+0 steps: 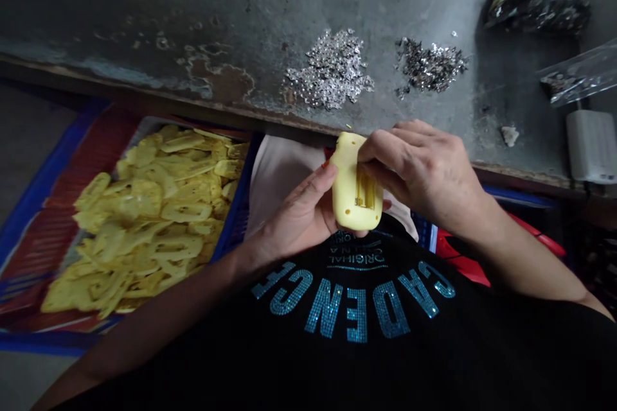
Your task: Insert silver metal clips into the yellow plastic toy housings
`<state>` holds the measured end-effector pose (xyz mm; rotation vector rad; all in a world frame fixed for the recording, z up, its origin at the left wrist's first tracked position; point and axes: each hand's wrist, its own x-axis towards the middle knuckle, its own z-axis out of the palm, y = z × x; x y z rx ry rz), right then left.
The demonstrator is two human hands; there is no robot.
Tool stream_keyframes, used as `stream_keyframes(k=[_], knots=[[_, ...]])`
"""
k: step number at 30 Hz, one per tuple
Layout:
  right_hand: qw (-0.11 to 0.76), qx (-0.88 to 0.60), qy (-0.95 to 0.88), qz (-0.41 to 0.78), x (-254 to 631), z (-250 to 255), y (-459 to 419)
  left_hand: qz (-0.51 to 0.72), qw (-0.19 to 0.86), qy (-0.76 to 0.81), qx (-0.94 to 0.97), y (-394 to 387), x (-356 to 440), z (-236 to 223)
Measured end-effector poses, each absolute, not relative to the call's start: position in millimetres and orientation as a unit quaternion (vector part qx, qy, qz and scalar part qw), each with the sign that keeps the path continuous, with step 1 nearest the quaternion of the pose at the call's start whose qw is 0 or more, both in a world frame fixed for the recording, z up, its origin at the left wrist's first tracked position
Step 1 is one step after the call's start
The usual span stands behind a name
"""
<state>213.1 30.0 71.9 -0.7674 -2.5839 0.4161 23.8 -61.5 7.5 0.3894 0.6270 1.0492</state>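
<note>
Left hand [301, 209] grasps a yellow moulded piece [348, 170] from the near side, its thumb [322, 174] lying along the piece's left flank. Right hand [414, 164] is closed over the piece's upper right, with its fingers [373, 157] pressed on the face. Both hands hold the piece in the air, just off the front edge of a worn grey bench [144, 16] and over a white cloth [282, 173].

Long axis of the piece runs almost straight away from the person, its far end leaning slightly left. A brass-coloured slot [365, 189] faces up; whether anything is seated in it cannot be told.

To the left, a blue-rimmed crate [58, 164] carries a large heap of similar yellow pieces [144, 218]; their condition cannot be told from here. On the bench, a pile of small silver parts [331, 69] and a darker metal pile [430, 65] remain in place. Beyond them lie a plastic bag of dark parts [535, 3] and a white box [592, 146].
</note>
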Motion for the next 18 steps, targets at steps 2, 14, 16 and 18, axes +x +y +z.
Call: stream_keyframes(k=[2, 14, 16, 18], knots=[[0.223, -0.280, -0.925, 0.131, 216.2, 73.6, 30.3, 0.478, 0.816, 0.273, 0.176, -60.1, 22.0, 5.9], [0.282, -0.203, -0.933, 0.097, 226.0, 58.9, 33.6, 0.453, 0.851, 0.217, 0.152, -56.5, 15.4, 7.9], [0.281, -0.201, -0.933, 0.096, 225.4, 55.5, 31.3, 0.448, 0.852, 0.220, 0.156, -56.9, 14.5, 6.5], [0.290, -0.192, -0.934, 0.079, 224.9, 53.0, 29.7, 0.447, 0.852, 0.223, 0.158, -57.4, 13.7, 5.4]])
